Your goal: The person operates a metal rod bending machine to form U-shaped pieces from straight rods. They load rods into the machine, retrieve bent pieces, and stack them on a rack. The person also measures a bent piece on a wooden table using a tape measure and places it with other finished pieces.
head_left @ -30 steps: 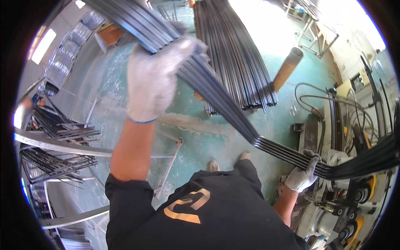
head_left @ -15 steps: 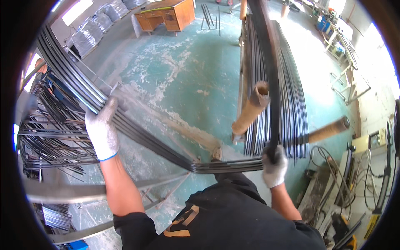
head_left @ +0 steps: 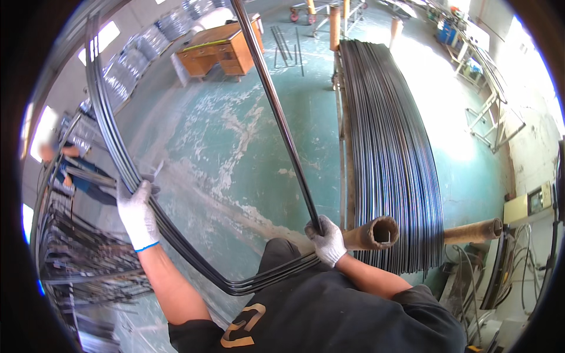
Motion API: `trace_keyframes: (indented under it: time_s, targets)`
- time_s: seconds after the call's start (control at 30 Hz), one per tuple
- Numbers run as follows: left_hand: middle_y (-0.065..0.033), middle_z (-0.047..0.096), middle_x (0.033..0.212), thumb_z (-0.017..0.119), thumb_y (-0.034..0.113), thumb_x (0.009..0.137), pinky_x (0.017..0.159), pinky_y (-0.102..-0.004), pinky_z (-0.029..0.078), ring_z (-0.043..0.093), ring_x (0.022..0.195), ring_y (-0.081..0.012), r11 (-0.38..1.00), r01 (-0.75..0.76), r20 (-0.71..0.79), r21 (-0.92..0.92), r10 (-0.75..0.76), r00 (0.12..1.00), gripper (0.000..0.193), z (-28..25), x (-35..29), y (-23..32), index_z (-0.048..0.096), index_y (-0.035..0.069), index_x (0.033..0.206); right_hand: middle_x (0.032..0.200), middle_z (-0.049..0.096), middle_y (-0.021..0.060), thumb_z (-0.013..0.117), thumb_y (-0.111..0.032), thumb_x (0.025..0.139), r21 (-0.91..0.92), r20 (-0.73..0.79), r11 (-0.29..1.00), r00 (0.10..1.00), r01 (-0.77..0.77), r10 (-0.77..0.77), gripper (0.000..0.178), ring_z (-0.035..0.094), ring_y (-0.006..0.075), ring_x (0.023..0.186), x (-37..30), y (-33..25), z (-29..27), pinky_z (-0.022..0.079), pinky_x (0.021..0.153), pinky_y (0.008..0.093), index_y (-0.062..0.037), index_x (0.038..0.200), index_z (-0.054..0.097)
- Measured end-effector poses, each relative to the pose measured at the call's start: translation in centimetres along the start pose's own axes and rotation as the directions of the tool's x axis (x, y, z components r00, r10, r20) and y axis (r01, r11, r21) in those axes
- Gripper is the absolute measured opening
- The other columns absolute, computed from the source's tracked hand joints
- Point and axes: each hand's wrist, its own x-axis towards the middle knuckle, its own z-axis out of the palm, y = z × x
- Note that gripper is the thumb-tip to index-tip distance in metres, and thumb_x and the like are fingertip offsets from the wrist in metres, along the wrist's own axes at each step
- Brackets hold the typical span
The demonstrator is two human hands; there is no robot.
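Note:
A bundle of several dark, shiny metal rods (head_left: 191, 259), bent into a wide U, hangs in front of my body. My left hand (head_left: 138, 216), in a white knit glove with a blue cuff, is closed round its left leg. My right hand (head_left: 328, 241), gloved in white too, grips the right corner, where the other leg rises away over the floor. The bottom of the U passes across my lap. Just right of my right hand is a rusty pipe arm (head_left: 356, 238) with an open end. Beyond it, many similar rods (head_left: 394, 159) hang close together on a rack.
A second rusty pipe (head_left: 474, 231) juts out right of the rack. At left, a person (head_left: 85, 170) stands behind a heap of dark bent rods (head_left: 88, 253). A wooden desk (head_left: 238, 53) and wrapped stacks (head_left: 135, 53) stand far back. Cables (head_left: 527, 253) hang at the right wall.
My right hand has moved left with its end of the bundle, whose right leg has swung from over the rack to over the floor. My left hand still holds the left leg.

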Motion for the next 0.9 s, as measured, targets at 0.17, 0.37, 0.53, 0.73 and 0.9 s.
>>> trace_keyframes:
  time_s: [0.17, 0.37, 0.53, 0.73, 0.9]
  targets:
    - [-0.0066, 0.078, 0.105, 0.074, -0.005, 0.098, 0.079, -0.0342, 0.065, 0.078, 0.086, -0.0193, 0.968, 0.243, 0.287, -0.059, -0.216, 0.933, 0.047, 10.4, 4.5, -10.0, 0.068, 0.001, 0.145, 0.089, 0.070, 0.0031, 0.078, -0.008, 0.102, 0.101, -0.207, 0.994, 0.977, -0.034, 0.055, 0.009, 0.062, 0.0126, 0.083, 7.4, 0.3, 0.4, 0.055, 0.080, 0.0336, -0.0052, 0.108, 0.072]
    - [-0.0075, 0.073, 0.097, 0.061, -0.012, 0.092, 0.066, -0.0342, 0.061, 0.075, 0.073, -0.0210, 0.843, 0.522, 0.590, 0.126, -0.487, 0.644, 0.051, 22.8, 6.6, -24.0, 0.060, 0.003, 0.141, 0.086, 0.071, 0.0061, 0.075, -0.009, 0.101, 0.062, -0.498, 0.964, 0.829, -0.258, 0.254, 0.009, 0.066, 0.0165, 0.082, 16.1, 1.6, 0.3, 0.056, 0.080, 0.0361, -0.0029, 0.107, 0.073]
    - [-0.0090, 0.067, 0.094, 0.057, -0.014, 0.084, 0.057, -0.0333, 0.055, 0.070, 0.066, -0.0208, 0.866, 0.420, 0.726, 0.271, -0.470, 0.501, 0.048, 37.8, 14.3, -31.9, 0.059, 0.001, 0.130, 0.085, 0.071, 0.0112, 0.076, -0.018, 0.101, 0.163, -0.629, 0.897, 0.658, -0.410, 0.415, 0.020, 0.065, 0.0202, 0.080, 26.6, 3.9, 0.8, 0.054, 0.078, 0.0418, 0.0006, 0.107, 0.075]
    - [-0.0103, 0.067, 0.086, 0.056, -0.011, 0.086, 0.055, -0.0373, 0.055, 0.069, 0.062, -0.0224, 0.889, 0.302, 0.877, 0.345, -0.420, 0.235, 0.030, 54.0, 21.9, -36.7, 0.058, 0.002, 0.113, 0.090, 0.077, 0.0180, 0.080, -0.024, 0.102, 0.269, -0.747, 0.793, 0.402, -0.546, 0.530, 0.031, 0.070, 0.0265, 0.083, 34.9, 4.3, 1.7, 0.056, 0.082, 0.0446, 0.0048, 0.113, 0.078]
    - [-0.0111, 0.069, 0.087, 0.055, -0.008, 0.088, 0.056, -0.0377, 0.057, 0.070, 0.062, -0.0224, 0.912, 0.189, 0.918, 0.365, -0.386, 0.088, 0.031, 67.5, 24.0, -38.1, 0.060, 0.001, 0.117, 0.087, 0.073, 0.0116, 0.077, -0.026, 0.103, 0.371, -0.793, 0.773, 0.257, -0.514, 0.552, 0.033, 0.063, 0.0195, 0.079, 41.7, 4.2, -1.3, 0.054, 0.078, 0.0428, 0.0047, 0.116, 0.077]
